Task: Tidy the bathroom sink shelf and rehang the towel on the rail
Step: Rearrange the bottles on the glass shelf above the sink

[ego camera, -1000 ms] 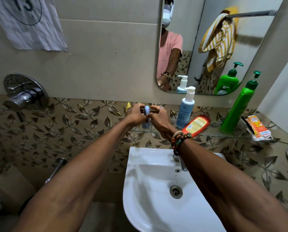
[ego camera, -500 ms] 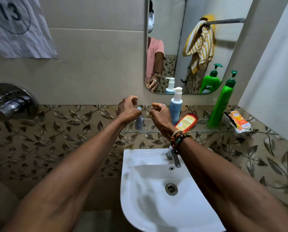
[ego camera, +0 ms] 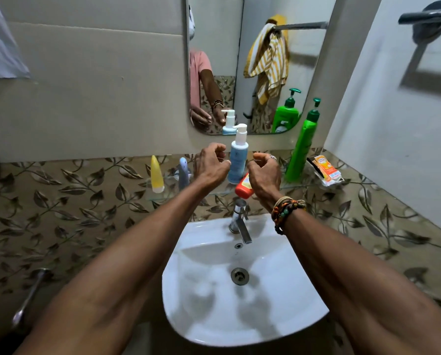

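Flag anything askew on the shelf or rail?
Orange bottle lies on its side on the glass shelf, cap at the front edge; blue bottle and green bottle stand. In the mirror, striped towel hangs bunched at the rail end.

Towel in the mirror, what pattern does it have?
The towel has yellow and white stripes; it shows best in the head view, reflected in the mirror.

We see soft, rather dim indoor light from above, with no hard glare. The white sink [ego camera: 291,324] carries a mild sheen and two smudgy grey shadows in its basin. The towel rail [ego camera: 427,15] at the upper right is smeared by motion blur and casts a broad, soft shadow down the wall [ego camera: 383,139]. The wide lens bows the mirror [ego camera: 222,47] edges and the walls, most of all near the corners.
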`<state>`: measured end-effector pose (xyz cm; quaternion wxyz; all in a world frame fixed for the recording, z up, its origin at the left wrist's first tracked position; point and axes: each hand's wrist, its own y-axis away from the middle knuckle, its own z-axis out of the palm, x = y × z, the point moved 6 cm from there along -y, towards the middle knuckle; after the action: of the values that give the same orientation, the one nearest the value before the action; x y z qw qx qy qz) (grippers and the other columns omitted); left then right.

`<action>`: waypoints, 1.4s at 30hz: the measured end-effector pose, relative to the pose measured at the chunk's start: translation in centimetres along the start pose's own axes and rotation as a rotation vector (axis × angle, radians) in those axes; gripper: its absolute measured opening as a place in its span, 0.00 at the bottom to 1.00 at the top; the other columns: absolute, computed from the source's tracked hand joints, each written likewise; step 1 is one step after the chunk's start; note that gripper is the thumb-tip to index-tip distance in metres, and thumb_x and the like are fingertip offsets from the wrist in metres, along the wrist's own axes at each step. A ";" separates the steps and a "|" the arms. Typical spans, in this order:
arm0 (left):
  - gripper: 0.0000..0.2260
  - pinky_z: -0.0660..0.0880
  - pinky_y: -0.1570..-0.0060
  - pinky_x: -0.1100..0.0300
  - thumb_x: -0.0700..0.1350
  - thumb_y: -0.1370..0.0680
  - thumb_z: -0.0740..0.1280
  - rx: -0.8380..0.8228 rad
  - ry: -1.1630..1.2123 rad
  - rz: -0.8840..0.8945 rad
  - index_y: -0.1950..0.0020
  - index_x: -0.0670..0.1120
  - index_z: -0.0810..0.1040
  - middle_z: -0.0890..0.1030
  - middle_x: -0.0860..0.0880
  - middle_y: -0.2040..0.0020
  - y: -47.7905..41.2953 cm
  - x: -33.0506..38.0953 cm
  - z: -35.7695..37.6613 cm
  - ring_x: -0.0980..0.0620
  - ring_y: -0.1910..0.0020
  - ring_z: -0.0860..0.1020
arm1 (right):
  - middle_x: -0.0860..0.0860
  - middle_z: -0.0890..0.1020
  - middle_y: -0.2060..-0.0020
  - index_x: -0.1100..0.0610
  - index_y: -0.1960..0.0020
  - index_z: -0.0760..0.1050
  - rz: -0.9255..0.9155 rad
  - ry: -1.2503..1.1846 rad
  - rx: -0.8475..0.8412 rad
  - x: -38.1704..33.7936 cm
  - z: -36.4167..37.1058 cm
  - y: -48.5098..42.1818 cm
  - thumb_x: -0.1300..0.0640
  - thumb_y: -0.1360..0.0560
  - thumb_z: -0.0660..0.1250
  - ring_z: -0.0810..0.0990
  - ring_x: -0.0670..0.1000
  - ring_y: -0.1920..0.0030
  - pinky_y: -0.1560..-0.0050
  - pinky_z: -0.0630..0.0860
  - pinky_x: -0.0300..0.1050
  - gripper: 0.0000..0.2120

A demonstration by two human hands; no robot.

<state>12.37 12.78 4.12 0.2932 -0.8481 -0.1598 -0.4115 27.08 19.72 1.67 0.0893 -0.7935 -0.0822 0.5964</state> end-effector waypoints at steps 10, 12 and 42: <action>0.20 0.74 0.47 0.51 0.40 0.26 0.67 -0.131 -0.097 -0.234 0.34 0.44 0.69 0.76 0.42 0.39 -1.3 -0.6 5.2 0.45 0.44 0.74 | 0.55 0.82 0.44 0.57 0.33 0.73 -0.040 0.092 -0.169 1.6 -0.6 -3.8 0.57 0.28 0.70 0.80 0.54 0.46 0.43 0.79 0.54 0.24; 0.21 0.74 0.44 0.50 0.38 0.26 0.66 -0.100 -0.073 -0.260 0.33 0.44 0.68 0.75 0.42 0.37 -1.7 -0.7 5.7 0.45 0.42 0.74 | 0.55 0.81 0.42 0.58 0.30 0.72 -0.056 0.106 -0.223 1.7 -0.3 -4.6 0.57 0.28 0.71 0.80 0.55 0.44 0.42 0.78 0.54 0.27; 0.24 0.76 0.39 0.45 0.31 0.28 0.65 0.008 0.062 -0.246 0.32 0.43 0.74 0.80 0.44 0.37 -1.5 -1.6 3.5 0.46 0.39 0.77 | 0.56 0.81 0.39 0.60 0.32 0.74 -0.185 0.000 -0.498 0.9 4.5 -4.8 0.65 0.25 0.70 0.79 0.54 0.40 0.38 0.78 0.54 0.21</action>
<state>12.69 16.12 1.68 0.2485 -0.8078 -0.2552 -0.4696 22.88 24.78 0.73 -0.0544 -0.7800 -0.2986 0.5472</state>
